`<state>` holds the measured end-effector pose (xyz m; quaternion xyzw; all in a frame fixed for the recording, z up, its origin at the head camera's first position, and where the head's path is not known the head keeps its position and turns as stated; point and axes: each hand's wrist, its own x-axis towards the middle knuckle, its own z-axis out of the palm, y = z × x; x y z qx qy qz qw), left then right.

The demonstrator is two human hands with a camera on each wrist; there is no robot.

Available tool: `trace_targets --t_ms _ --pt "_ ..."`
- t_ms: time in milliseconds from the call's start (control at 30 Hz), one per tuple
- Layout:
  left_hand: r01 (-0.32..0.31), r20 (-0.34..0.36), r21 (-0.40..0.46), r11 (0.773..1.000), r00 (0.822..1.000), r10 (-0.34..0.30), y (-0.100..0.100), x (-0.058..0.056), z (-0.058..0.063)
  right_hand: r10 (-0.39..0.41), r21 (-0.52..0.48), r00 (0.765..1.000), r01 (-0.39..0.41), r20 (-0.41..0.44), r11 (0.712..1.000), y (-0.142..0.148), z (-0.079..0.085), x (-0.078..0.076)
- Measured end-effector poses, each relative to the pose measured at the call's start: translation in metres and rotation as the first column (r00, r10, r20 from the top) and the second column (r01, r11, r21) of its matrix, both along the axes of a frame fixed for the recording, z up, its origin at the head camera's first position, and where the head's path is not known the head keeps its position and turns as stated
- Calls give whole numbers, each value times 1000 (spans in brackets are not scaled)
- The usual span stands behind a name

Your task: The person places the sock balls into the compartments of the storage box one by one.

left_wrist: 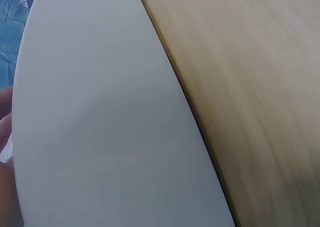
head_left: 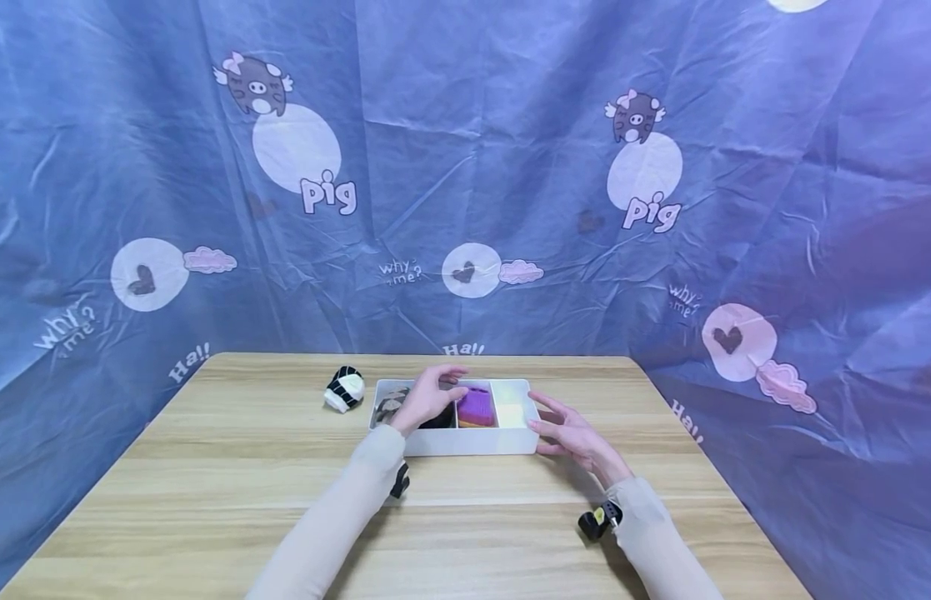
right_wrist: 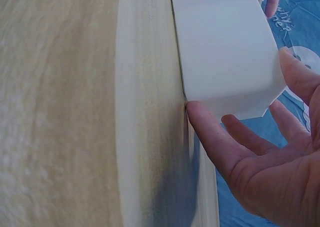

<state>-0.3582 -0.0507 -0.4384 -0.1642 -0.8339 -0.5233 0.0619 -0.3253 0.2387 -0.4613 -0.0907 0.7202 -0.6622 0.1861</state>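
A white divided box (head_left: pixel 471 442) stands on the table. In it, from left to right, lie a grey patterned cloth bundle (head_left: pixel 390 403), a black one (head_left: pixel 438 419) partly hidden by a hand, and a folded purple and orange cloth piece (head_left: pixel 476 407). The rightmost compartment shows its bare bottom. My left hand (head_left: pixel 429 400) is over the box, thumb near the divider beside the purple piece, fingers loosely bent with nothing visible in them. My right hand (head_left: pixel 573 435) touches the box's right end with spread fingers (right_wrist: pixel 210 132), the thumb up by the rim.
A black and white rolled cloth bundle, like a sock (head_left: pixel 345 389), lies on the wooden table (head_left: pixel 480 533) left of the box. A blue printed curtain (head_left: pixel 450 167) hangs behind and at both sides. A black device (head_left: pixel 598 518) is on the right wrist.
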Motion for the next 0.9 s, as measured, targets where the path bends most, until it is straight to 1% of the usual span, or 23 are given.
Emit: trace_targets --t_ms 100,167,233,333,533,733,800,900 --pt "5 -9 25 1000 1000 -5 -6 1 -1 -3 5 1000 3 1 1000 0 -1 0" --pt "9 -28 43 999 1000 -7 -11 2 -2 1 5 1000 -1 0 1000 -1 -2 0" --pt "15 -53 64 998 999 -12 -17 4 -2 -1 0 1000 1 7 1000 -1 -2 0" --pt "9 -70 88 996 998 -3 -27 8 -2 -1 -8 1000 1 6 1000 -1 -1 0" --pt "-21 -44 97 995 999 25 -50 10 -1 -10 -7 1000 10 5 1000 -2 1 1" --pt "-26 -9 101 995 1000 27 -71 11 -1 0 -2 1000 0 9 1000 -1 0 0" --pt "-22 -12 102 995 1000 23 -78 12 -1 -1 -10 1000 1 12 1000 -1 0 -1" --pt "-18 -10 128 992 1000 20 -87 13 -2 -1 -11 1000 1 14 1000 -1 1 -1"
